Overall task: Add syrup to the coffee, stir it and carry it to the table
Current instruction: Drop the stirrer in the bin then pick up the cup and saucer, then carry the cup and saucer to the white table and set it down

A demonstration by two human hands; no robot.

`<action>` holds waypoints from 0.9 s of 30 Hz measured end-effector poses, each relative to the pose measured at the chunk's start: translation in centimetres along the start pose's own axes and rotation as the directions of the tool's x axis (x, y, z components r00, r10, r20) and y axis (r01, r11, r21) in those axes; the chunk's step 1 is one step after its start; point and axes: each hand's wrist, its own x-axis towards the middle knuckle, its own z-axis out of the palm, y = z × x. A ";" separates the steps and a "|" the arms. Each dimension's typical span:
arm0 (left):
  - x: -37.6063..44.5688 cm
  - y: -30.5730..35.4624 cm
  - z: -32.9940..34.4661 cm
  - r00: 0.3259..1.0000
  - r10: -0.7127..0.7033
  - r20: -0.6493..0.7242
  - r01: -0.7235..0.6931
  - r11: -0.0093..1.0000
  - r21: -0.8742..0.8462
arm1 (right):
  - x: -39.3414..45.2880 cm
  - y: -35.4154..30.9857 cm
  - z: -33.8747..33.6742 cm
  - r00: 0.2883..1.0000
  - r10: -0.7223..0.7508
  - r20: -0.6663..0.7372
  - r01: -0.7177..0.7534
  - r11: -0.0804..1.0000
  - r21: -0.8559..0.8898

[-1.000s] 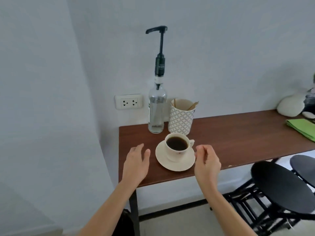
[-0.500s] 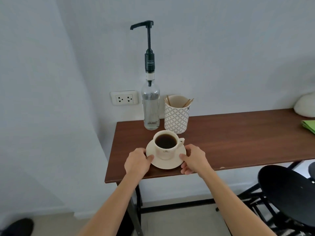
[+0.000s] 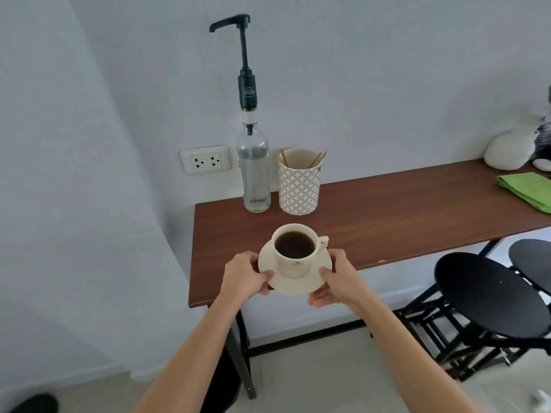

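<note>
Gripping the saucer point(image 3: 293, 283) from both sides now, the left hand point(image 3: 245, 275) has its thumb over the left rim and its fingers tucked beneath, and across from it the right hand point(image 3: 337, 277) mirrors the hold on the right rim, thumb on top, fingers curled under. Between them sits the cup point(image 3: 295, 248), dark coffee near the brim, handle pointing away to the right. The whole set seems lifted just clear of the front edge of the wooden counter point(image 3: 402, 210), though whether the saucer's far edge touches the wood is hard to call. Behind it, by the wall, the syrup bottle point(image 3: 253, 174) with its tall pump stands beside the patterned holder point(image 3: 299, 183) of wooden stirrers, both well apart from the hands. By my reading this is the carry step beginning, with two hands committed to the saucer and none free for pump or stirrer. What comes next calls for a level, slow lift and turn, since coffee this full will slop at any tilt, and stools point(image 3: 489, 293) crowd the right.
</note>
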 end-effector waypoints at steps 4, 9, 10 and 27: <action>-1.1 -0.3 0.2 0.997 -0.029 0.069 0.035 0.995 -0.090 | -0.6 1.4 -0.2 0.998 -0.017 0.060 0.002 0.969 0.246; -2.9 -0.5 1.1 0.986 -0.096 0.135 0.127 0.961 -0.246 | -1.6 2.2 -0.9 0.992 -0.045 0.118 0.008 0.954 0.298; -3.4 -0.4 1.4 0.986 -0.108 0.128 0.141 0.949 -0.282 | -1.7 2.4 -1.0 0.991 -0.047 0.125 0.008 0.955 0.297; -18.1 -2.3 3.1 0.878 -0.435 -0.200 0.170 0.673 -0.720 | -7.0 1.0 -0.2 0.827 -0.112 0.551 0.069 0.993 0.097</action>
